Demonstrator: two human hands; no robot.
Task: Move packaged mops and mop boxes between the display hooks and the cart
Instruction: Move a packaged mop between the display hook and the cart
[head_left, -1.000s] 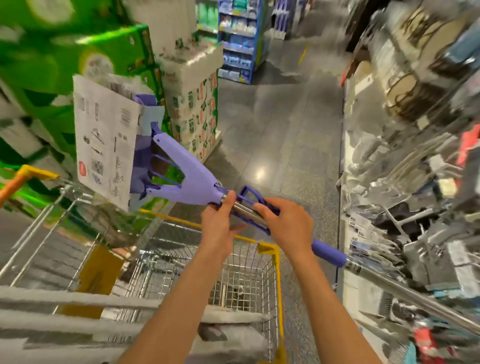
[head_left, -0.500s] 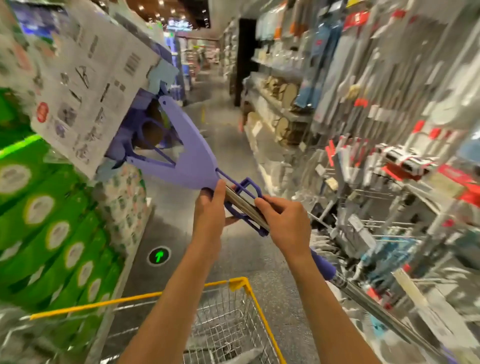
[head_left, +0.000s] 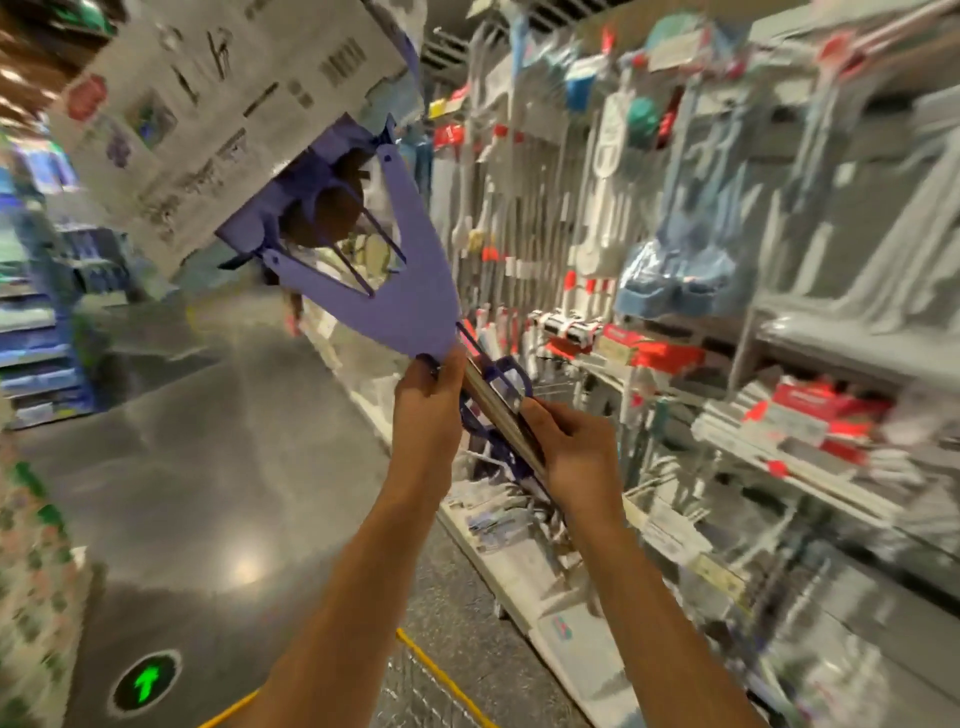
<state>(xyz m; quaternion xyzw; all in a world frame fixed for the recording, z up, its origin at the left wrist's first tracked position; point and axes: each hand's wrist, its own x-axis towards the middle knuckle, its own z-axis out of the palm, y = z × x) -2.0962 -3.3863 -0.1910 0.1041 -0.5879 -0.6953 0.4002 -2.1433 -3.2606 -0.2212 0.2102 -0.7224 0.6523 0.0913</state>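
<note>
Nearest, bottom edge: yellow rim of the wire cart (head_left: 441, 678), below both forearms. Left hand (head_left: 427, 415) clenched round the packaged mop (head_left: 400, 291) where its purple yoke meets the metal shaft; fingers wrapped on the shaft's far side. Right hand (head_left: 574, 457) just below it on the shaft, fingers curled round the steel tube beside the purple squeeze handle (head_left: 506, 382). Mop held tilted, head up and left of the hands, above the cart. White cardboard sleeve (head_left: 218, 119) covers the mop head; barcode and diagrams show, text too blurred to read. Beyond the mop, right: display hooks (head_left: 649, 218) with hanging mops, blurred. Floor left of the cart carries a green arrow marker (head_left: 146, 680).
</note>
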